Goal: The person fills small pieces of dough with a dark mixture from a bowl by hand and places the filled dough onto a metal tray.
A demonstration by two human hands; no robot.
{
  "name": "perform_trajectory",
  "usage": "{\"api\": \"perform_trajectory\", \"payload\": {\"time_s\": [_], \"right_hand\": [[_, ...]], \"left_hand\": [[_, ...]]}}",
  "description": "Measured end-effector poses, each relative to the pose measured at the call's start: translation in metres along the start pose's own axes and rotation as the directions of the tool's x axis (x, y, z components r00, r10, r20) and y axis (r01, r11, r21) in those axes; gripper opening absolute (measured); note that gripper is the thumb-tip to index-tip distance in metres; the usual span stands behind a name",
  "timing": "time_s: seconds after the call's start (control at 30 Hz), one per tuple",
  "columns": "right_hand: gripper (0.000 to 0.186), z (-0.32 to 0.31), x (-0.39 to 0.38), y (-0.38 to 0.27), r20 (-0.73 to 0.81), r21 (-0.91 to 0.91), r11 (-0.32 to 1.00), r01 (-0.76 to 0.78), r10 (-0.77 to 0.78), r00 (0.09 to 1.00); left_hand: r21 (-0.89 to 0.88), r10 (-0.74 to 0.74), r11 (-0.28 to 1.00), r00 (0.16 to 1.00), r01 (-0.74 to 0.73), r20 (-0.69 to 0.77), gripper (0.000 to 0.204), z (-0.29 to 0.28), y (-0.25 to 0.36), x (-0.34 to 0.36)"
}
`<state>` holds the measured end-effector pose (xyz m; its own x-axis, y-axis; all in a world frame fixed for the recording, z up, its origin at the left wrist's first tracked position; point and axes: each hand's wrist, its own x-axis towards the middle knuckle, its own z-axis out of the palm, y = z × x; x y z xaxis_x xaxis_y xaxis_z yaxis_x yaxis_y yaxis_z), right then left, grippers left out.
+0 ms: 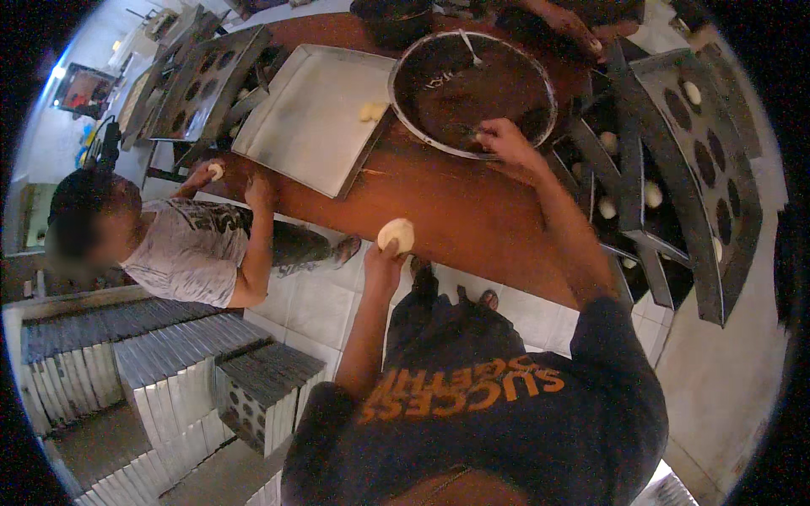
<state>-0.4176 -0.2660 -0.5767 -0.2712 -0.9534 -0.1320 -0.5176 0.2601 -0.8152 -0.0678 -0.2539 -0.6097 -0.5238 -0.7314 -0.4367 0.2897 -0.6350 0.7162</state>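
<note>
My left hand (386,266) grips a pale round flattened piece of dough (396,233) below the wooden table's (472,219) front edge. My right hand (502,143) reaches over the near rim of a large round metal bowl (426,44) of dark brown contents, its fingers closed on something small that I cannot make out. A light-coloured spoon (468,46) leans in the bowl's far side. Left of the bowl lies a pale rectangular tray (295,110) with yellowish pieces (371,110) at its right edge.
Perforated metal trays stand at right (654,228) and back left (202,80), some holding dough. A co-worker (181,244) works at my left with dough in hand. Another person's hand (574,29) is at the back. Stacked metal trays (173,363) fill the lower left.
</note>
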Motion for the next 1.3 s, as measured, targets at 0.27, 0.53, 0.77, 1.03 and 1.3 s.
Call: {"api": "perform_trajectory", "payload": {"time_s": [0.27, 0.53, 0.77, 1.03, 1.3], "right_hand": [[0.032, 0.033, -0.176, -0.041, -0.43, -0.229, 0.95, 0.214, -0.296, 0.853], [0.034, 0.056, -0.258, -0.051, -0.398, -0.393, 0.919, 0.024, -0.193, 0.897], [0.024, 0.091, -0.253, 0.031, -0.358, -0.434, 0.878, -0.201, 0.036, 0.933], [0.031, 0.077, -0.224, -0.007, -0.198, 0.776, 0.624, -0.085, 0.37, 0.908], [0.026, 0.029, -0.265, -0.051, -0.642, -0.316, 0.93, 0.188, -0.356, 0.679]], "left_hand": [[-0.178, -0.138, 0.971, 0.981, 0.161, 0.138, 0.032, 0.129, -0.033, 0.01], [-0.409, -0.132, 0.905, 0.991, 0.117, -0.007, 0.03, 0.131, -0.05, -0.009], [-0.329, -0.024, 0.939, 0.974, 0.098, 0.223, 0.032, 0.109, -0.045, -0.023], [-0.229, -0.204, 0.942, 0.96, 0.246, 0.192, 0.046, 0.117, -0.079, -0.04], [-0.115, -0.209, 0.954, 0.89, 0.276, 0.405, 0.047, 0.205, -0.078, -0.084]]}}
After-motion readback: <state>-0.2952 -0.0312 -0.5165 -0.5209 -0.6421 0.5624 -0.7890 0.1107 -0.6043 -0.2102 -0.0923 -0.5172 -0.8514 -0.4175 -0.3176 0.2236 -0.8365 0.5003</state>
